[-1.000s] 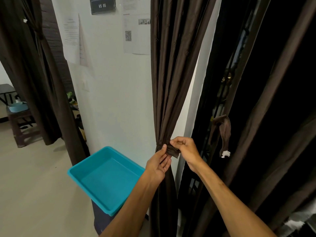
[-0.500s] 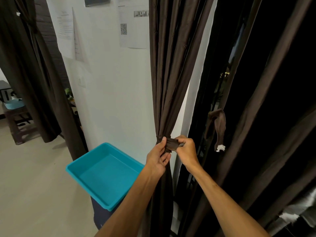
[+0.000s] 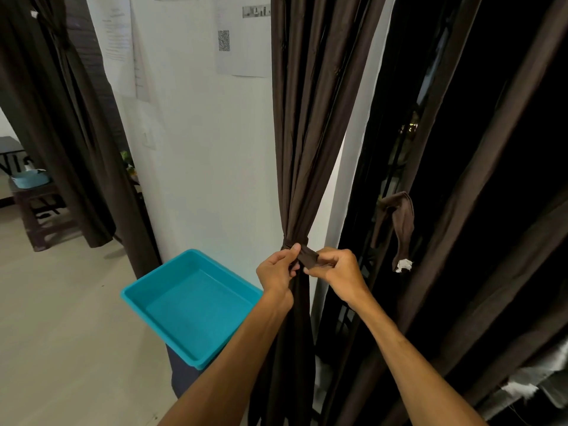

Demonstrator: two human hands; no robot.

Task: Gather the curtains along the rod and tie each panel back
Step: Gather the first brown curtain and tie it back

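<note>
A dark brown curtain panel [image 3: 310, 118] hangs bunched at the centre, cinched by a matching brown tie-back band [image 3: 304, 252] at waist height. My left hand [image 3: 276, 269] pinches the band against the bunch from the left. My right hand [image 3: 338, 270] grips the band's loose end on the right. A second brown panel [image 3: 479, 179] hangs at the right, with a spare tie-back [image 3: 402, 222] dangling beside it, white tag at its tip.
A teal plastic tray [image 3: 190, 302] sits on a dark stand just left of my arms, against the white wall [image 3: 199, 149]. Another dark curtain [image 3: 61, 118] hangs far left, with a small brown table [image 3: 33, 207] behind it. Dark window glass lies between the panels.
Both hands stayed on the band; my right hand drew the loose end closer to the bunch and curled tighter around it. The camera tilted slightly downward.
</note>
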